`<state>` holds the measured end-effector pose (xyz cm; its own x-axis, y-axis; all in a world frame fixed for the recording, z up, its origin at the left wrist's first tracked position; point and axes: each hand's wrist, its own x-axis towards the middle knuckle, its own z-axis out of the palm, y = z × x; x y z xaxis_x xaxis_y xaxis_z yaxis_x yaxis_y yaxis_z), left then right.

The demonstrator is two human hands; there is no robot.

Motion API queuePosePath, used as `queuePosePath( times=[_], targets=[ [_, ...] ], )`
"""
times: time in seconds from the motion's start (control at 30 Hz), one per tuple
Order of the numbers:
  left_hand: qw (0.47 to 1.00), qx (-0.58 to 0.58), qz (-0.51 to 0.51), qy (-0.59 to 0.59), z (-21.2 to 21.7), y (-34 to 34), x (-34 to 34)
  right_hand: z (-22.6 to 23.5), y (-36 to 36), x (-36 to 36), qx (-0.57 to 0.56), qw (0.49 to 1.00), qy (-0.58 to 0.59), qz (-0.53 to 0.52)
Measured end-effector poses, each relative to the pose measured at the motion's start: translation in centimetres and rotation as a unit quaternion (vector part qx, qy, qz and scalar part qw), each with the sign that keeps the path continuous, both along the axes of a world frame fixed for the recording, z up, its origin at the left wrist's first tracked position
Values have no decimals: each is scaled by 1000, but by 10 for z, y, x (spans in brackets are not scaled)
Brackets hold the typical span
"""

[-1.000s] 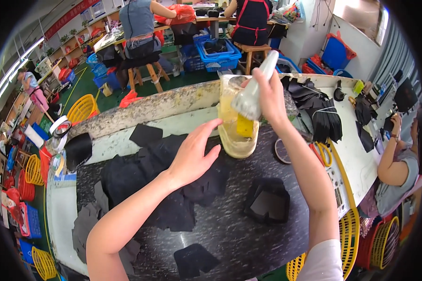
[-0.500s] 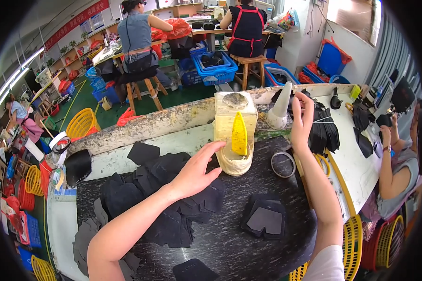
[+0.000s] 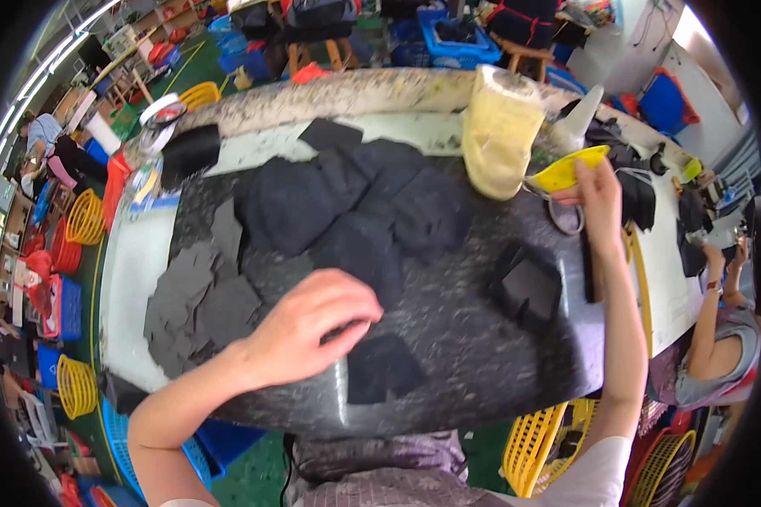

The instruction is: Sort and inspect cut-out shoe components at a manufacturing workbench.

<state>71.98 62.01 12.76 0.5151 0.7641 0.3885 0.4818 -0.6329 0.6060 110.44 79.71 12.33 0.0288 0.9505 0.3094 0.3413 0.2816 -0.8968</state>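
A yellow leaf-shaped tool [image 3: 571, 169] with a thin pale tip is pinched in my right hand [image 3: 599, 203], its tip pointing left near the plastic-wrapped cream container [image 3: 500, 139]. My left hand [image 3: 317, 325] hovers over the dark tabletop, fingers curved and thumb a little apart, with nothing visible in it. Just beyond its fingertips lies a flat black cut piece [image 3: 385, 369]. A heap of black cut pieces [image 3: 347, 203] covers the middle back, and dark grey pieces [image 3: 199, 304] are piled at the left. Toward the right sits a neat stack of black pieces [image 3: 528, 286].
A pale cone [image 3: 579, 118] and a black bundle [image 3: 638, 190] stand at the back right, with a grey ring [image 3: 566, 215] partly behind my right hand. Yellow baskets [image 3: 533, 448] are below the table's right edge. A co-worker's arm [image 3: 703, 313] shows at far right.
My right hand has come from beside the cone to hold the yellow tool, now out of the container. My left hand has moved nearer to me, its fingers more curled. The view has tilted down.
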Motion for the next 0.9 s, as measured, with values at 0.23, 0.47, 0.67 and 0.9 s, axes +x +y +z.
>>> queuePosePath(
  times=[0.23,0.47,0.67,0.9],
  targets=[
    [995,83,9,46,-60,-116,-12,9,-131,-100,-207,907,198,309],
    [989,119,3,82,-78,-120,-6,-27,-166,-133,34,876,-88,473],
    [985,139,4,100,-78,-122,-7,-20,-178,-152,48,871,-124,472],
    [985,133,14,107,-74,-123,-6,-18,-179,-136,52,901,-156,402]
  ],
)
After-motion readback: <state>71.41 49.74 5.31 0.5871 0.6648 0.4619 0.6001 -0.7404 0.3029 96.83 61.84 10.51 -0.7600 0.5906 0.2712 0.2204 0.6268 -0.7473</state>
